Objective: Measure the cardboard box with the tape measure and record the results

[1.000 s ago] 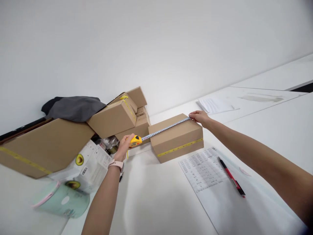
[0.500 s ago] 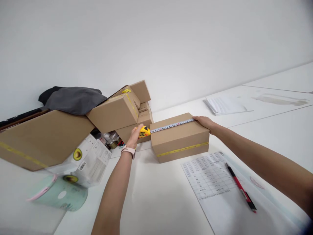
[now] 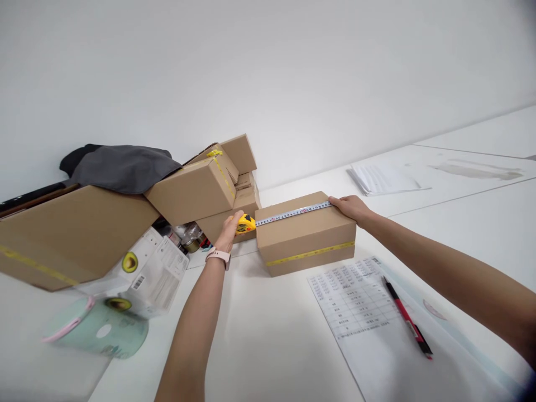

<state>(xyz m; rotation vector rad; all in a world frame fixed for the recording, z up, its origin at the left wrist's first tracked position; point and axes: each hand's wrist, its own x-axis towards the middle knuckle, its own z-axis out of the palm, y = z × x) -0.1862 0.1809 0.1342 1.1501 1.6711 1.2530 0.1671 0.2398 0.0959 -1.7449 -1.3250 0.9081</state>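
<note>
A closed brown cardboard box [image 3: 310,231] with a yellow tape strip along its side sits on the white table. My left hand [image 3: 228,230] is closed around a yellow tape measure [image 3: 245,224] beside the box's left edge. From its case the white blade [image 3: 288,215] runs straight across the box's top. At the far right edge my right hand [image 3: 348,207] holds the blade's end against the box; its fingertips are partly hidden.
A printed sheet [image 3: 355,312] with a red and black pen [image 3: 406,315] lies in front of the box. More cardboard boxes [image 3: 192,190], a grey cloth [image 3: 125,167], white avocado-print cartons [image 3: 154,273] and a green container [image 3: 104,329] crowd the left. Papers [image 3: 383,177] lie behind right.
The whole view has shifted slightly, so everything appears a little further left. Both hands keep their places on the tape measure and box.
</note>
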